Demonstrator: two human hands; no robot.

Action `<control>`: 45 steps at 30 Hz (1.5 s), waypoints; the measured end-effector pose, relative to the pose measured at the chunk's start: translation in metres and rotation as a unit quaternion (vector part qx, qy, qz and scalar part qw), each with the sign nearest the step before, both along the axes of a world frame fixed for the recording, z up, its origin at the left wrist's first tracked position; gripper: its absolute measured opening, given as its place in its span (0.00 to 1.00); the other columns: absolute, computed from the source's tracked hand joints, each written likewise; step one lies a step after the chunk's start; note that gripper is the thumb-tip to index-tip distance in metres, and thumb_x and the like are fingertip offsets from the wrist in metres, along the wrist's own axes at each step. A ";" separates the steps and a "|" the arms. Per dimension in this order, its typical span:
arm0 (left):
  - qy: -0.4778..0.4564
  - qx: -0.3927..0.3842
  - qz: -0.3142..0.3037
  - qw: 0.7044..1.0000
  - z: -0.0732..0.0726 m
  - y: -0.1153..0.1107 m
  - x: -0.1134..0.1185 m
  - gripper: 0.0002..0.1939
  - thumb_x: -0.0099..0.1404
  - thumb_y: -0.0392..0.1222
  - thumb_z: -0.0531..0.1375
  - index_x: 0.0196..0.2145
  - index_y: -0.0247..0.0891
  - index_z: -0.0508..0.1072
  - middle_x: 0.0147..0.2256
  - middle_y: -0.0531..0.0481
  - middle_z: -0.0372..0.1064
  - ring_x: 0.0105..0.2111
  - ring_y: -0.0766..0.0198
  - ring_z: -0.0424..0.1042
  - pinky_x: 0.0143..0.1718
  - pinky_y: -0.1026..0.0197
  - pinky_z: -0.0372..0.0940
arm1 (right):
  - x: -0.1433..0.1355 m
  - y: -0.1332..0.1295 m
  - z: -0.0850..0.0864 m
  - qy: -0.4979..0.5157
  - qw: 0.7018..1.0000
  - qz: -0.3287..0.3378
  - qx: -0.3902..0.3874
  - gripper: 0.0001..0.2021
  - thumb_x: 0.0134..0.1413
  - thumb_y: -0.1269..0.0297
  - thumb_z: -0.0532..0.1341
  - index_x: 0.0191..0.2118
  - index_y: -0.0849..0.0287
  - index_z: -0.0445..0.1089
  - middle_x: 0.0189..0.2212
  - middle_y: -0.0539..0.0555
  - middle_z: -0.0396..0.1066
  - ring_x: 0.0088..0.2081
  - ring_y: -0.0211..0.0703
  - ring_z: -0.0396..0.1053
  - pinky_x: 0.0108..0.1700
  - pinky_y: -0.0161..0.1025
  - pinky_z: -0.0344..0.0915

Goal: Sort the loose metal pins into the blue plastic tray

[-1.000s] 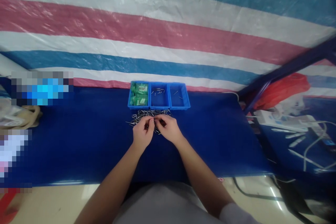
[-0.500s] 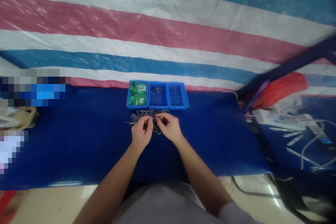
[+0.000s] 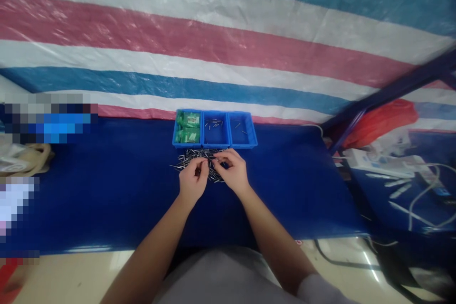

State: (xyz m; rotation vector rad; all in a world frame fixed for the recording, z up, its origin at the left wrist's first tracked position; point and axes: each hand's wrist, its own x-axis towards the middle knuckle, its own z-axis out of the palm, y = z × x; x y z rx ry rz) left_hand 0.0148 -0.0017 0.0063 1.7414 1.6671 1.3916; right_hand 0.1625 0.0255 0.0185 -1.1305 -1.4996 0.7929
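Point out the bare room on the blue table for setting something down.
Two patches: the tabletop between the right hand and the right-hand edge, and between the left hand and the tan item. Crowded: the middle, with metal pieces around the hands and blue bins behind.

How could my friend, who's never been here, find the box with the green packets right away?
Find the blue table in front of the striped sheet. Beyond the heap of thin shiny pieces, three blue boxes stand in a row. Pick the leftmost box: only it holds green packets.
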 end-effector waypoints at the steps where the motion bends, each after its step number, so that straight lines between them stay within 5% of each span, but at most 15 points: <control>1: -0.001 0.000 0.000 1.000 0.000 0.000 0.000 0.10 0.67 0.46 0.57 0.39 0.40 0.75 0.28 0.53 0.74 0.24 0.70 0.70 0.29 0.68 0.64 | 0.000 0.000 0.000 0.012 1.000 0.004 -0.001 0.07 0.54 0.65 0.66 0.39 0.54 0.78 0.36 0.54 0.71 0.32 0.39 0.73 0.37 0.39 0.75; 19: -0.046 -0.023 -0.007 0.999 0.000 0.000 0.000 0.11 0.68 0.46 0.57 0.45 0.40 0.72 0.25 0.56 0.72 0.24 0.71 0.71 0.31 0.68 0.65 | -0.002 0.000 -0.006 0.141 0.984 0.074 -0.080 0.06 0.55 0.61 0.67 0.38 0.54 0.78 0.36 0.54 0.77 0.31 0.41 0.77 0.36 0.39 0.77; 35: -0.005 -0.044 0.020 0.999 -0.004 0.001 -0.003 0.12 0.70 0.48 0.55 0.37 0.39 0.73 0.23 0.55 0.71 0.24 0.68 0.71 0.32 0.66 0.64 | -0.003 -0.001 -0.005 0.152 0.981 0.079 -0.095 0.07 0.54 0.62 0.68 0.39 0.54 0.78 0.33 0.53 0.77 0.32 0.42 0.77 0.36 0.39 0.77; 45: -0.039 -0.029 0.000 0.999 0.000 0.000 0.000 0.12 0.67 0.47 0.58 0.45 0.41 0.73 0.25 0.56 0.72 0.23 0.70 0.71 0.30 0.67 0.65 | -0.003 -0.001 -0.003 0.175 0.977 0.063 -0.106 0.07 0.53 0.60 0.68 0.38 0.54 0.78 0.31 0.52 0.77 0.31 0.42 0.77 0.36 0.39 0.77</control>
